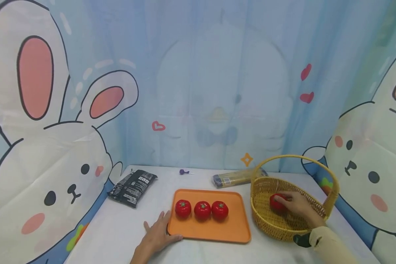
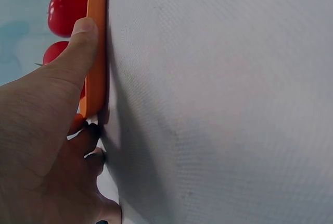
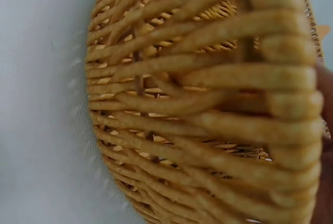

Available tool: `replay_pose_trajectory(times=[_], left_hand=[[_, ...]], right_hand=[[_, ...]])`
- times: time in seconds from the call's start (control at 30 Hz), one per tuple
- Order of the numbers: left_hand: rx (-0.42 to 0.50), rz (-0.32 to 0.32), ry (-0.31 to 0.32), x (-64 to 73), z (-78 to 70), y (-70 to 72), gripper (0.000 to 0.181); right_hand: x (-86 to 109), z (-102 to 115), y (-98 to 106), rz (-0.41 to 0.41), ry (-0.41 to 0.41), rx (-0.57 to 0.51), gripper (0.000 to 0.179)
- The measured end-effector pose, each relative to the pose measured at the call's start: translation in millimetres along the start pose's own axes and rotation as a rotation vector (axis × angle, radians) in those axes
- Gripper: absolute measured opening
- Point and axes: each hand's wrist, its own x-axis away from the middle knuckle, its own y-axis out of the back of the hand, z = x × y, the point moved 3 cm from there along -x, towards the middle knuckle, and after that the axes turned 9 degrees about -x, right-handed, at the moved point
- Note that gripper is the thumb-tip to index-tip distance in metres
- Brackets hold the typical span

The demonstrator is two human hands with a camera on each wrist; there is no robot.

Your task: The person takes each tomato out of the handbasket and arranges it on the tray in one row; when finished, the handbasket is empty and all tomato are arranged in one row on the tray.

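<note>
My right hand (image 1: 295,203) is inside the yellow wicker basket (image 3: 208,99) and grips a red tomato (image 1: 278,202) low in it. In the right wrist view the basket's woven side covers the tomato and most of the hand. On the left, my other hand (image 1: 158,234) rests at the near left corner of an orange tray (image 1: 214,231). Its thumb (image 2: 86,39) lies along the near rim, while the fingers spread by the left edge. Three red tomatoes stand in a row on the tray: the left one (image 1: 183,209), the middle one (image 1: 202,211) and the right one (image 1: 219,211).
A black plastic packet (image 1: 133,187) lies at the back left of the white table (image 1: 109,234). Near the back edge is a small purple-handled tool (image 1: 184,171). A long wrapped package (image 1: 232,178) lies behind the tray, partly behind the basket. The basket's tall handle (image 1: 292,156) arches over it.
</note>
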Motion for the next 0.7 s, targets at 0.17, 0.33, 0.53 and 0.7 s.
replay_pose_trajectory(times=[0.17, 0.33, 0.53, 0.7], left_hand=[[-0.003, 0.003, -0.001, -0.2, -0.2, 0.6, 0.107], [-0.005, 0.003, -0.007, -0.7, -0.3, 1.1, 0.107], [-0.01, 0.0, -0.013, 0.0, -0.1, 0.8, 0.107], [-0.007, 0.003, -0.005, 1.1, -0.7, 2.1, 0.106]], right_hand=[[1.1, -2.7, -0.5, 0.046, -0.073, -0.013, 0.096], [3.4, -1.3, -0.3, 0.019, -0.016, -0.03, 0.091], [8.1, 16.8, 1.4, 0.004, -0.002, -0.036, 0.09], [14.2, 44.0, 3.9, 0.002, 0.059, -0.085, 0.087]])
